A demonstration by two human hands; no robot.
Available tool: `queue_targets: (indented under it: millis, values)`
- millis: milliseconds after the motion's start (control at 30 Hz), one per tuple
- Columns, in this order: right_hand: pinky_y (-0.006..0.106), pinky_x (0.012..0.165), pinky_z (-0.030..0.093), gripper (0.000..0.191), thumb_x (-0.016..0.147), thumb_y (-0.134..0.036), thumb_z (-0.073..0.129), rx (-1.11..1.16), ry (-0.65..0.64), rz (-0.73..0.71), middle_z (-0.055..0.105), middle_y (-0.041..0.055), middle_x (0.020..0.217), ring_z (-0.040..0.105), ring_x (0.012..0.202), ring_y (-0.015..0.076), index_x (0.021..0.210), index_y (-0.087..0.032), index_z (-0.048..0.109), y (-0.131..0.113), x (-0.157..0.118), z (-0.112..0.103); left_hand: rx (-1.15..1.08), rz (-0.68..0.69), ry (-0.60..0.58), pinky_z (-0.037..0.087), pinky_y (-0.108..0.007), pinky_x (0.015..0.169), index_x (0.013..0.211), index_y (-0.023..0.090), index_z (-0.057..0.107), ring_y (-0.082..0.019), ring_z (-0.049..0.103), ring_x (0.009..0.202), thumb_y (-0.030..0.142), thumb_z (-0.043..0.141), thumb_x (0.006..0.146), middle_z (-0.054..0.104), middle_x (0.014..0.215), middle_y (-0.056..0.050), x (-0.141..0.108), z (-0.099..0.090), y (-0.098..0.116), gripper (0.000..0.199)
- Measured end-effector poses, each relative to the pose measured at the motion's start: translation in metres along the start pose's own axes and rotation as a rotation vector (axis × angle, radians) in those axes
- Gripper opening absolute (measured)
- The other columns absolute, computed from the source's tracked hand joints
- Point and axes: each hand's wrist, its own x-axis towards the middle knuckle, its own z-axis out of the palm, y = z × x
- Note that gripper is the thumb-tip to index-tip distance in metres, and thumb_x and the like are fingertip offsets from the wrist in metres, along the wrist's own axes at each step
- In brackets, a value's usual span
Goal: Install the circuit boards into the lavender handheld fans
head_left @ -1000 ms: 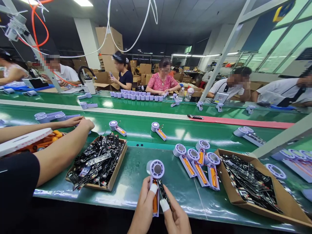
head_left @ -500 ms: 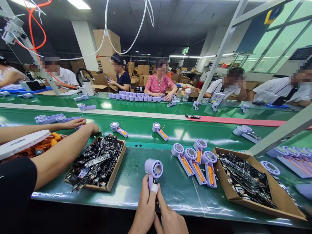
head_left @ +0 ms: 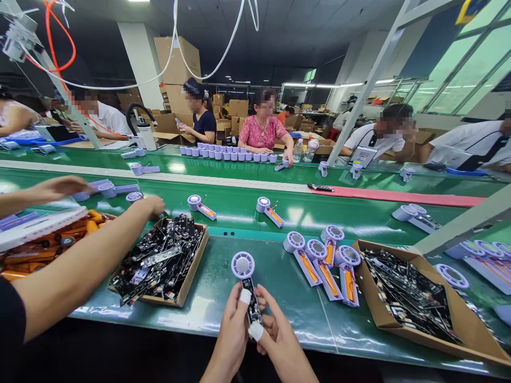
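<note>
Both hands on one purple fan

Left hand (head_left: 235,324) and right hand (head_left: 275,332) grip the purple fan (head_left: 243,265) between their fingers, above the desk's (head_left: 207,314) near edge.

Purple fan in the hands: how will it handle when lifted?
The purple fan probably feels stiff; its casing looks like hard plastic. Likely top-heavy, since the round head is its bulkiest part. The black board may slip if tilted: I see no fastener.
</note>
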Motion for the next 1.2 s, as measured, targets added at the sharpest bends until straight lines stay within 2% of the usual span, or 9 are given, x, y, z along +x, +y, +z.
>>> queue_targets:
  millis: [133,267,567,633,700,800,933,1100,1200]
  values:
    - [0.021,0.048,0.032,0.081,0.08,-0.051,0.066,-0.021,0.03,0.015,0.05,-0.0063,0.059,0.038,0.05,0.0087,0.146,-0.019,0.032,-0.006,-0.001,0.004,0.038,0.051,0.094,0.051,-0.028,0.075,0.123,0.018,0.06,-0.026,0.068,0.096,0.049,0.077,0.068,0.073,0.102,-0.01,0.006,-0.007,-0.007,0.065]
    - [0.025,0.055,0.041,0.077,0.082,-0.05,0.066,-0.043,0.036,0.012,0.051,-0.0055,0.059,0.046,0.054,0.0118,0.145,-0.019,0.036,-0.003,0.001,0.005,0.047,0.056,0.159,0.05,-0.031,0.084,0.121,0.019,0.062,-0.028,0.065,0.106,0.047,0.079,0.065,0.071,0.114,-0.012,0.012,-0.014,-0.014,0.065]
    - [0.031,0.076,0.049,0.069,0.084,-0.048,0.065,-0.035,0.008,-0.021,0.065,0.0028,0.08,0.06,0.074,0.0167,0.142,-0.017,0.043,0.003,0.007,0.002,0.24,0.097,0.083,0.051,-0.027,0.073,0.126,0.018,0.055,-0.024,0.067,0.096,0.055,0.062,0.079,0.071,0.107,-0.011,0.021,-0.018,-0.021,0.06]
    - [0.029,0.069,0.05,0.076,0.082,-0.052,0.065,-0.046,0.012,-0.014,0.064,0.0015,0.073,0.059,0.067,0.0157,0.143,-0.015,0.042,0.013,0.008,-0.001,0.421,0.103,0.032,0.05,-0.026,0.068,0.128,0.017,0.053,-0.023,0.069,0.089,0.056,0.051,0.085,0.072,0.1,-0.011,0.023,-0.016,-0.019,0.058]
    - [0.024,0.05,0.045,0.081,0.081,-0.059,0.062,-0.084,0.047,0.008,0.058,-0.002,0.061,0.052,0.049,0.0123,0.145,-0.015,0.039,0.025,0.011,-0.008,0.576,0.116,0.007,0.05,-0.027,0.063,0.121,0.015,0.058,-0.021,0.069,0.078,0.057,0.046,0.087,0.072,0.089,-0.009,0.024,-0.012,-0.011,0.055]
    - [0.02,0.035,0.031,0.084,0.081,-0.064,0.056,-0.162,0.116,0.002,0.047,-0.007,0.047,0.039,0.033,0.0099,0.146,-0.013,0.037,0.033,0.019,-0.024,0.747,0.163,0.017,0.048,-0.027,0.055,0.093,0.015,0.069,-0.019,0.066,0.059,0.055,0.052,0.082,0.071,0.071,-0.006,0.019,-0.007,0.018,0.045]
    - [0.024,0.04,0.036,0.068,0.086,-0.059,0.049,-0.391,0.154,-0.076,0.054,-0.0022,0.054,0.046,0.04,0.0141,0.139,-0.016,0.049,0.01,0.025,-0.041,1.019,0.293,0.152,0.046,-0.027,0.057,0.071,0.018,0.069,-0.019,0.067,0.06,0.042,0.058,0.082,0.069,0.063,-0.003,0.014,-0.004,0.086,0.029]
    - [0.029,0.061,0.043,0.052,0.089,-0.044,0.04,-0.922,0.07,-0.139,0.062,0.0011,0.063,0.058,0.063,0.0224,0.138,-0.028,0.052,-0.027,0.017,-0.038,1.338,0.398,0.408,0.051,-0.036,0.081,0.101,0.018,0.067,-0.023,0.066,0.097,0.035,0.056,0.091,0.07,0.105,-0.007,0.041,0.004,0.178,0.022]
    - [0.029,0.067,0.044,0.05,0.094,-0.045,0.034,-0.886,0.043,-0.131,0.063,0.0004,0.065,0.06,0.07,0.0222,0.138,-0.028,0.051,-0.026,0.012,-0.039,1.513,0.373,0.492,0.053,-0.044,0.086,0.12,0.017,0.057,-0.023,0.063,0.103,0.034,0.059,0.092,0.061,0.122,-0.009,0.065,0.012,0.208,0.033]
